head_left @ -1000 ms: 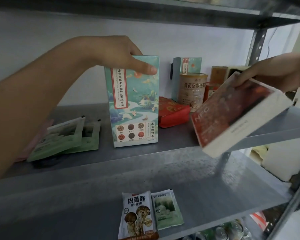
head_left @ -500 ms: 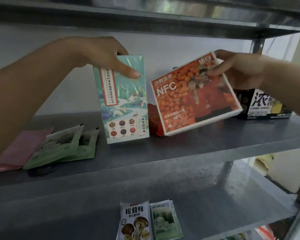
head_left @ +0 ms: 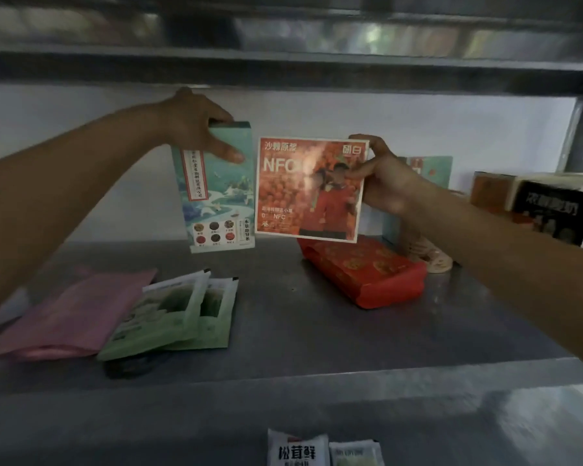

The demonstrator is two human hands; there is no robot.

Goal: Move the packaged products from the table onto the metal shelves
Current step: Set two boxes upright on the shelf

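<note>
Mid-task. Left hand (head_left: 199, 126) grips the top of the teal tea box (head_left: 216, 196), upright at 11 o'clock over the middle shelf (head_left: 317, 331); cannot tell if its base is down. Right hand (head_left: 381, 176) pinches the orange NFC box (head_left: 310, 190) at 12, just above the red packet (head_left: 367, 274). Green sachets (head_left: 182, 314) and pink pouch (head_left: 71, 314) at 8 are already shelved. Table out of view, so the remainder is unknown.
</note>
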